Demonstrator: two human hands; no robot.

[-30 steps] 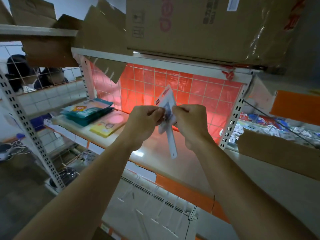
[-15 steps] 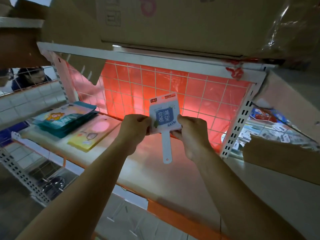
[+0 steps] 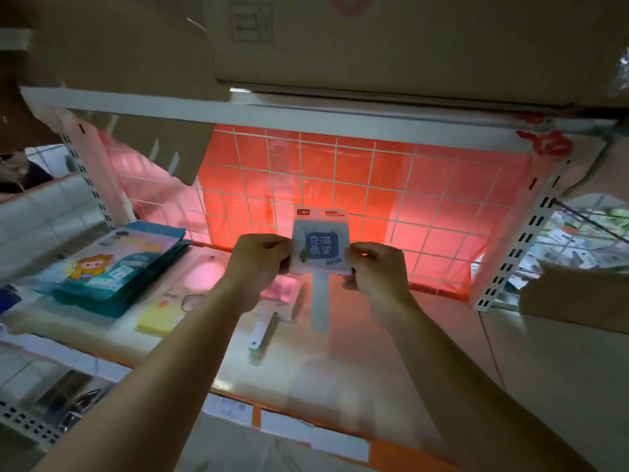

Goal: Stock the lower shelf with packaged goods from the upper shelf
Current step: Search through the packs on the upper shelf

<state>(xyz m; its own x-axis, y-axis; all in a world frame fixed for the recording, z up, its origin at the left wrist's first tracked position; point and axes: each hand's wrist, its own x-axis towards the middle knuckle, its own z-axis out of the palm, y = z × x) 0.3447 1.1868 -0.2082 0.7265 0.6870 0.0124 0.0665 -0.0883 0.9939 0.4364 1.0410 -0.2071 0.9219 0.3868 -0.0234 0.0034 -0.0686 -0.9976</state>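
Note:
I hold a packaged hand fan [image 3: 321, 247], white with a blue printed square and a pale handle hanging down, upright above the shelf board [image 3: 357, 335]. My left hand [image 3: 260, 264] pinches its left edge and my right hand [image 3: 376, 267] pinches its right edge. Below my left hand a second packaged fan [image 3: 272, 308] with a pink face lies flat on the board, its handle toward me.
A stack of teal packets [image 3: 115, 267] and a yellow packet [image 3: 163, 318] lie on the board's left. A red-lit wire grid [image 3: 340, 185] backs the shelf. Cardboard boxes [image 3: 374, 46] sit on the shelf above. A person [image 3: 20, 172] is behind the left rack. Another box [image 3: 575, 301] stands at right.
The view has closed in on the shelf. The fan in my hands turned from edge-on to face me, and a second fan has come into view on the board.

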